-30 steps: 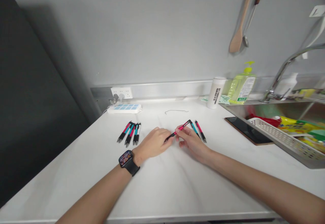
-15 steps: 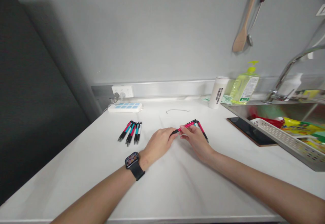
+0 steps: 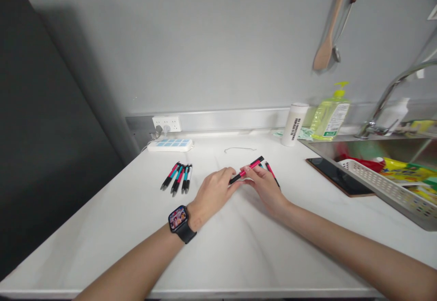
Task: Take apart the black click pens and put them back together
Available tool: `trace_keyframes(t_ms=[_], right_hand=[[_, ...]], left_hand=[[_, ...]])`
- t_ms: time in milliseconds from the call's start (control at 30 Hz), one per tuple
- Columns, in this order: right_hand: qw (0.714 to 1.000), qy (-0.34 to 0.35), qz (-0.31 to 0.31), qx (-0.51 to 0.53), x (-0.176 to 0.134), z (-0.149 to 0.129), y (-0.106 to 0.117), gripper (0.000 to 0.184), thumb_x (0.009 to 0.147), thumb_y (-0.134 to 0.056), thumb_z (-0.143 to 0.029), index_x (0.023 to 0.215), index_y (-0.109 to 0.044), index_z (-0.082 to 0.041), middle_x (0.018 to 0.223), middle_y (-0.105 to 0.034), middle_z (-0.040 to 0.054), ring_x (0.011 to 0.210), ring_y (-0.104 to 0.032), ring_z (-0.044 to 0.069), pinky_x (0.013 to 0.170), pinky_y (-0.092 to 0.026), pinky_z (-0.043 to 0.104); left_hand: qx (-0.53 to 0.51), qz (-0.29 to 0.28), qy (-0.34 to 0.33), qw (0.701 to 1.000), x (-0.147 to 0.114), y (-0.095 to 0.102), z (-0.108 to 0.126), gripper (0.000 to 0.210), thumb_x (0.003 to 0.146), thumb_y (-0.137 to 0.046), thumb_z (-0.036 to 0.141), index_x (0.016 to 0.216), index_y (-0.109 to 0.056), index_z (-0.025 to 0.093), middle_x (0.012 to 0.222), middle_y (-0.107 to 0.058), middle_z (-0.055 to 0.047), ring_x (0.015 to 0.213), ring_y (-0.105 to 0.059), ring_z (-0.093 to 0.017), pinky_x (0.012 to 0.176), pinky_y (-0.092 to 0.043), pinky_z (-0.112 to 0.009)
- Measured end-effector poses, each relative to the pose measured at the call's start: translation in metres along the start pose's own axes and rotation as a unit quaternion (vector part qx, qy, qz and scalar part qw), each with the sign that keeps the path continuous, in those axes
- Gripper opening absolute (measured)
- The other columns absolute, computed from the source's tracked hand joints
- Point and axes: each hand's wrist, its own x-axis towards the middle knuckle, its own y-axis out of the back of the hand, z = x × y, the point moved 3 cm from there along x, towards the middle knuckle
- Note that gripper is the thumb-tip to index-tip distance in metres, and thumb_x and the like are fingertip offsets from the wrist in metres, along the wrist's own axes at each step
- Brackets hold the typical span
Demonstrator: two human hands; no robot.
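Note:
A pink pen with black ends (image 3: pixel 253 165) is held between my two hands over the counter, slanting up to the right. My left hand (image 3: pixel 215 186), with a black watch on its wrist, is closed at the pen's lower black end. Thumb and fingers of my right hand (image 3: pixel 263 183) pinch the pink barrel. Behind the right hand lie another pink and black pen (image 3: pixel 270 170) and part of a teal one, mostly hidden. Left of my left hand, several pink, teal and white pens (image 3: pixel 177 178) lie in a loose group.
A power strip (image 3: pixel 170 145) sits by the wall socket (image 3: pixel 167 123). A thin wire (image 3: pixel 241 148) lies at the back. To the right are a white cup (image 3: pixel 294 125), a soap bottle (image 3: pixel 329 116), a phone (image 3: pixel 336 176) and a sink holding a perforated basket (image 3: pixel 385 187).
The held pen has tilted more steeply, its upper end rising slightly. Both hands stay in nearly the same place, and the view has shifted a little.

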Motion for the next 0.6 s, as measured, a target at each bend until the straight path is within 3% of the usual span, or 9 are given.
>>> trace_keyframes(t_ms=[167, 300, 467, 600], right_hand=[[0.999, 0.015, -0.013, -0.048, 0.002, 0.000, 0.002, 0.038, 0.067, -0.071, -0.055, 0.070, -0.065, -0.017, 0.070, -0.063, 0.0025, 0.071, -0.056, 0.016, 0.078, -0.046, 0.034], [0.996, 0.022, -0.051, -0.073, 0.000, -0.006, 0.000, 0.039, 0.071, -0.068, -0.054, 0.079, -0.068, -0.017, 0.075, -0.064, 0.0033, 0.072, -0.056, 0.016, 0.076, -0.045, 0.034], [0.995, 0.012, -0.060, -0.080, -0.002, -0.008, -0.001, 0.040, 0.073, -0.066, -0.052, 0.094, -0.069, -0.018, 0.074, -0.061, 0.0014, 0.069, -0.053, 0.014, 0.072, -0.043, 0.032], [0.996, 0.013, -0.031, -0.083, 0.002, -0.006, 0.002, 0.042, 0.072, -0.069, -0.045, 0.104, -0.063, -0.019, 0.073, -0.060, -0.0009, 0.068, -0.051, 0.013, 0.068, -0.040, 0.029]], left_hand=[[-0.126, -0.047, 0.055, 0.989, 0.001, -0.004, 0.000, 0.022, 0.092, -0.046, 0.032, 0.082, -0.059, 0.018, 0.076, -0.066, -0.002, 0.070, -0.061, -0.015, 0.068, -0.044, -0.026], [-0.304, -0.088, 0.108, 0.943, 0.005, -0.011, -0.009, 0.029, 0.090, -0.043, 0.032, 0.071, -0.059, 0.016, 0.068, -0.066, -0.002, 0.064, -0.061, -0.014, 0.069, -0.047, -0.025], [-0.408, -0.121, 0.124, 0.897, 0.006, -0.024, -0.015, 0.040, 0.088, -0.042, 0.049, 0.077, -0.058, 0.014, 0.065, -0.063, -0.003, 0.062, -0.059, -0.014, 0.065, -0.046, -0.026], [-0.374, -0.068, 0.110, 0.918, 0.005, -0.029, -0.017, 0.038, 0.079, -0.059, 0.051, 0.072, -0.059, 0.014, 0.070, -0.057, 0.000, 0.064, -0.051, -0.011, 0.061, -0.039, -0.024]])
